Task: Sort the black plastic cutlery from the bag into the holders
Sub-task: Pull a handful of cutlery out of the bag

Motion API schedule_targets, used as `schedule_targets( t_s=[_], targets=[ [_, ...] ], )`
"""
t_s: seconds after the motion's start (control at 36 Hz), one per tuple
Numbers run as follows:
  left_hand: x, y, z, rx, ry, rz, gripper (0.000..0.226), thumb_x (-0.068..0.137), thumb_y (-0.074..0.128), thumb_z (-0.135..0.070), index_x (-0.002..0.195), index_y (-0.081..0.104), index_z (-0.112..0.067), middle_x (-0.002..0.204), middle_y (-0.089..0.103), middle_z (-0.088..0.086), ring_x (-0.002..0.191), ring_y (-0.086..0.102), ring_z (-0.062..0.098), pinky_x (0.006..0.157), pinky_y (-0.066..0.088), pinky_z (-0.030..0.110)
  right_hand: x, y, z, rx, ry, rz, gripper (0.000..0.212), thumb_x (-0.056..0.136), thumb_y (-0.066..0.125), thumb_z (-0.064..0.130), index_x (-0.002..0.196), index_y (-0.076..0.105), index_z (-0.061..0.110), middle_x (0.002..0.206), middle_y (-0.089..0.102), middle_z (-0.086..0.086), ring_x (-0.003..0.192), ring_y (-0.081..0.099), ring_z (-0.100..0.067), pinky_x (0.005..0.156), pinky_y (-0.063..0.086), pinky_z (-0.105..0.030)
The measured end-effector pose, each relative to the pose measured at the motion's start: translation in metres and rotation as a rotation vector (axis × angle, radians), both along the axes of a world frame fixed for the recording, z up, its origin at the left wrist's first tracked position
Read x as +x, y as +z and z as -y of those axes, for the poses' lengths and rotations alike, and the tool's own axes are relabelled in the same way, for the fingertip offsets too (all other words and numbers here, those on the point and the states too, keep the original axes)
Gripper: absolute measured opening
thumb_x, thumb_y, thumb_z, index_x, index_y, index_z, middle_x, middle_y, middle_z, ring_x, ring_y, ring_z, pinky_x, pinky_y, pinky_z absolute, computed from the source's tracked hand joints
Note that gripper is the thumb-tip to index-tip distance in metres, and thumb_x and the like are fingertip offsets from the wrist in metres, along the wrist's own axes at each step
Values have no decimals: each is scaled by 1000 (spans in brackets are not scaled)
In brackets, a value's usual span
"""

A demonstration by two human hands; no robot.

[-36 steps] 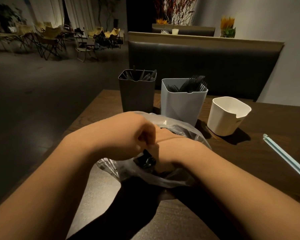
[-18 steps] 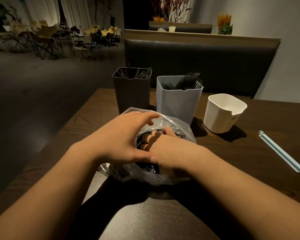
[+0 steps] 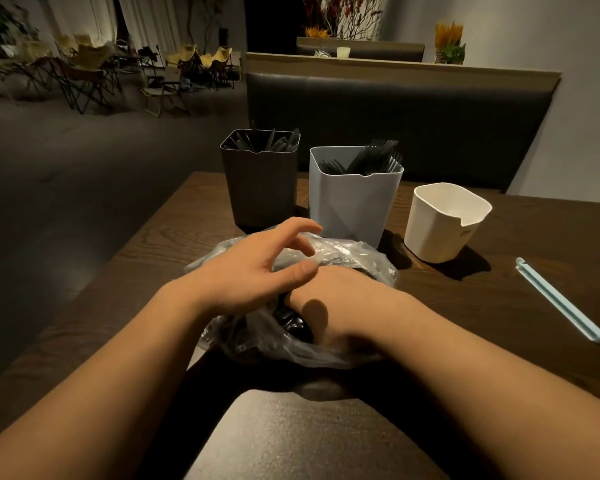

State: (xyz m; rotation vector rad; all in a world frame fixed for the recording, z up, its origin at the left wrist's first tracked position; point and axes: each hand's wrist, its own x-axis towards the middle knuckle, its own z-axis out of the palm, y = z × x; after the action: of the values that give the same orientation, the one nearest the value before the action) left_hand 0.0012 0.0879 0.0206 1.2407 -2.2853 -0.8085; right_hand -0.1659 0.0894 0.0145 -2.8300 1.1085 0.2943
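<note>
three holders — dark holder [image 3: 260, 188], grey holder [image 3: 350, 206], white holder [image 3: 437, 230] — plus one bag [image 3: 264, 344], one blue strip [image 3: 560, 299].

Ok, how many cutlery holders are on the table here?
3, in a row behind the bag: a dark holder on the left, a pale grey holder in the middle, a white holder on the right. None seems hidden.

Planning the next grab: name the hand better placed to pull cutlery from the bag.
Right: the right hand reaches inside the bag; the left hand lies open above it.
</note>
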Motion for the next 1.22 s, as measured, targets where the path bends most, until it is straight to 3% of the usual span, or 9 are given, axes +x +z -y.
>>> schedule_targets(
  t_s=[0.25, 0.39, 0.5, 0.58, 0.69, 0.89, 0.97, 1.08, 1.22],
  targets=[
    [7, -1, -11, -245, 83, -241, 42, 94, 43, -52, 112, 66, -21, 97, 70, -7, 99, 67, 15, 87, 53, 42, -3, 7, 10, 45, -47, -15, 20, 85, 71, 30, 99, 57, 27, 74, 51, 10, 71, 55, -14, 71, 52, -34],
    [15, -6, -13, -232, 67, -278, 40, 96, 42, -49, 98, 67, -17, 89, 70, -2, 92, 67, 22, 81, 53, 44, -11, 17, 23, 150, -98, 46, 26, 84, 73, 32, 102, 55, 32, 86, 59, 13, 84, 57, -12, 68, 43, -22],
    [16, -11, -10, -315, 97, -313, 44, 95, 41, -47, 94, 70, -13, 87, 67, -3, 89, 64, 21, 77, 51, 49, -22, 26, 31, 127, -157, 218, 50, 73, 78, 47, 118, 61, 35, 110, 66, 11, 100, 61, -14, 88, 54, -38],
    [13, -12, -5, -418, 169, -344, 48, 97, 40, -45, 83, 66, -8, 77, 62, 4, 78, 59, 21, 68, 47, 48, -30, 24, 30, 114, -190, 302, 37, 82, 72, 38, 118, 63, 36, 107, 67, 12, 96, 61, -11, 86, 55, -38],
    [2, -11, -2, -542, 235, -415, 39, 97, 46, -40, 68, 55, -15, 62, 49, -7, 60, 49, 12, 56, 36, 26, -36, 18, 29, 131, -237, 383, 30, 85, 70, 33, 115, 67, 36, 102, 69, 13, 92, 62, -6, 84, 55, -32],
    [2, -26, -10, -788, 301, -545, 40, 93, 57, -20, 58, 56, 0, 56, 52, 8, 51, 49, 22, 50, 39, 37, -56, 19, 33, 164, -293, 571, 26, 79, 71, 43, 105, 67, 42, 94, 72, 15, 89, 66, -8, 83, 56, -41],
    [4, -29, -11, -821, 187, -385, 36, 88, 60, -21, 56, 57, -4, 57, 52, 4, 53, 48, 20, 52, 39, 38, -64, 21, 41, 210, -284, 646, 17, 78, 82, 28, 80, 65, 28, 79, 69, 6, 78, 66, -13, 77, 55, -44],
    [-3, -25, -7, -717, -42, -52, 18, 79, 66, -26, 65, 58, -18, 67, 52, -6, 67, 46, 15, 62, 42, 37, -68, 22, 39, 272, -265, 850, 16, 76, 82, 26, 75, 66, 25, 75, 68, 9, 76, 65, -6, 74, 50, -25],
    [-16, -19, -11, -456, -48, 245, 15, 82, 63, -46, 90, 57, -34, 87, 56, -17, 87, 49, 6, 81, 44, 33, -67, 18, 32, 332, -288, 1089, 14, 83, 80, 21, 78, 66, 20, 77, 68, 0, 83, 68, -19, 86, 54, -45]
  ],
)
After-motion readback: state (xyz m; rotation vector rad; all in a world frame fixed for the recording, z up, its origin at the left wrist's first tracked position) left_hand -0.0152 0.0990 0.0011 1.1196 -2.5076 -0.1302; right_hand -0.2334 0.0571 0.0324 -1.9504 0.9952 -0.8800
